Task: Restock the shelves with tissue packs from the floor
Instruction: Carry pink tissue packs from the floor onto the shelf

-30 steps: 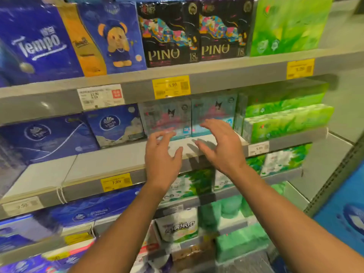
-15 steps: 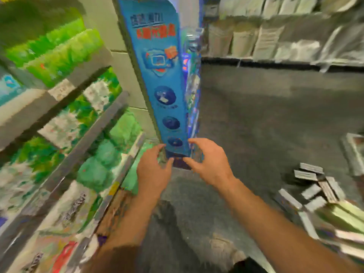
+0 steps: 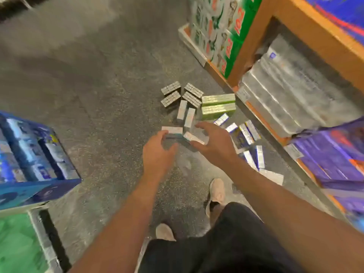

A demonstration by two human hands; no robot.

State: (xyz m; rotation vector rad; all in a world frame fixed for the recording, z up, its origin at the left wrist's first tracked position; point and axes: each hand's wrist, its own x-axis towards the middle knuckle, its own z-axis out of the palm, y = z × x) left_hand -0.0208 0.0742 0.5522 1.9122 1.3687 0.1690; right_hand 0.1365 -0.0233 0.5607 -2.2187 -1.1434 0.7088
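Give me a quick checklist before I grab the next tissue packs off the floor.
1. Left hand free: ok, open and holding nothing.
2. Right hand free: ok, open, fingers spread.
3. Hands over the pale packs: ok, not yet touching.
4. Packs within reach: cannot tell.
5. Feet clear of stock: ok, shoe stands apart from the blue packs.
6. Green packs undisturbed: ok, lying side by side.

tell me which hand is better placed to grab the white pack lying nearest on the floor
Probably the right hand: its open fingers reach over the white pack. The left hand, also open, sits slightly further back beside it.
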